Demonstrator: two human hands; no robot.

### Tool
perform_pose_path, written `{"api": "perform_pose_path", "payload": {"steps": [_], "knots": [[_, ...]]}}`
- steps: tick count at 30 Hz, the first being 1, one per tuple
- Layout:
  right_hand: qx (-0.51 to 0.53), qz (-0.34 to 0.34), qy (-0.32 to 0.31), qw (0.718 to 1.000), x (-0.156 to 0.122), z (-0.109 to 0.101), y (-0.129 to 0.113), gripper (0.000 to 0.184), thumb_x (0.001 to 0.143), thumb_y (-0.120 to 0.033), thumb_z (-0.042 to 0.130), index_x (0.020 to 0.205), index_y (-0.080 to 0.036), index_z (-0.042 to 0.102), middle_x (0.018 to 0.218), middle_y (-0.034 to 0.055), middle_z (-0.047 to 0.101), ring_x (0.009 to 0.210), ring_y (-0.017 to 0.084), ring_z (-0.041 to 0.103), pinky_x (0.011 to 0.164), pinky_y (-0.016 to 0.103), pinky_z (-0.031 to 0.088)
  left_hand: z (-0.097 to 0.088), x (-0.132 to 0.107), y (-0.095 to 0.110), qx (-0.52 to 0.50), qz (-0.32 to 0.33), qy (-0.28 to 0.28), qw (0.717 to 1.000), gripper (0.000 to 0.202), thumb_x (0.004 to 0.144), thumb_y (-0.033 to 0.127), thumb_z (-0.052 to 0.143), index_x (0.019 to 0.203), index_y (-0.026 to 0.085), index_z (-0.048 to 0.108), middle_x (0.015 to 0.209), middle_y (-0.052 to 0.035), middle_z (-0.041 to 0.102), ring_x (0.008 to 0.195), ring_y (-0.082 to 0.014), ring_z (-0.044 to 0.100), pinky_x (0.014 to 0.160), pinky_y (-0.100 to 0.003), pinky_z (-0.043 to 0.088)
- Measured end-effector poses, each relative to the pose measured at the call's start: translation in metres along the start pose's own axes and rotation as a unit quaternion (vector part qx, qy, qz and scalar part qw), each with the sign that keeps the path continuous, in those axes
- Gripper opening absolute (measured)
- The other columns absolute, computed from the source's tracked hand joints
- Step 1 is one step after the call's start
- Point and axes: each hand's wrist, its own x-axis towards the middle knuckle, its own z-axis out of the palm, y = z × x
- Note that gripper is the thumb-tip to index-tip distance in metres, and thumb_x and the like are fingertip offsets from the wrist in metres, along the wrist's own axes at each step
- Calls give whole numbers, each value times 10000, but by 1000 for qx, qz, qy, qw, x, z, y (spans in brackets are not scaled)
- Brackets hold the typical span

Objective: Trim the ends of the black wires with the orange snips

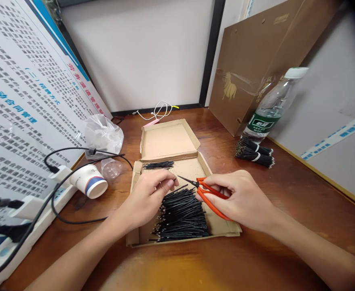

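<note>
My right hand (236, 194) grips a pair of long-nose pliers (215, 196) with red handles. Their dark, narrow jaws point left, towards my left hand (151, 192). Thumb and forefinger of that hand are pinched together on what looks like a black wire, of which only a small dark end shows; the plier tips are close beside it. Below both hands, a large pile of short black wires (182, 214) with bare ends lies in an open cardboard box (222, 230). A smaller row of black wires (158, 165) lies farther back in the box.
At right, bundles of black wires (253, 152) tied with white bands lie before a water bottle (264, 109) and a brown carton (244, 60). At left are a paper cup (91, 181), a power strip (38, 218) with black cables, and a plastic bag (103, 133). A white cable (159, 110) lies behind.
</note>
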Motion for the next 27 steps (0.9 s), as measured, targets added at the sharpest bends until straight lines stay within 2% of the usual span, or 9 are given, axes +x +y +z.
{"api": "perform_pose_path", "payload": {"steps": [11,16,22,27], "knots": [[-11,-9,-21,1000,-1,0,1,175,812,-264,601,723,-148,698,491,-49,414,468,79,298,468,236,280,1,-1,-2,5,-8,-20,1000,225,965,181,423,803,157,577,796,-23,612,769,-150,543,729,-279,419],[-13,-26,-9,1000,0,1,1,195,834,-261,581,724,-156,703,483,-44,421,453,80,297,448,245,263,2,-1,-2,-2,2,-31,1000,237,965,168,406,775,160,548,781,-23,599,758,-150,537,722,-280,418],[3,-9,-5,1000,-1,0,0,170,810,-259,611,720,-148,702,482,-57,370,459,79,275,453,242,264,1,0,-1,-3,6,-31,1000,239,967,171,401,773,161,541,776,-20,592,750,-147,532,713,-273,415],[4,6,-29,1000,-2,0,0,176,800,-263,602,697,-145,684,493,-50,402,467,79,303,467,233,283,1,1,-1,9,0,-25,1000,228,962,182,420,784,159,560,775,-19,602,741,-146,537,700,-269,414]]}}
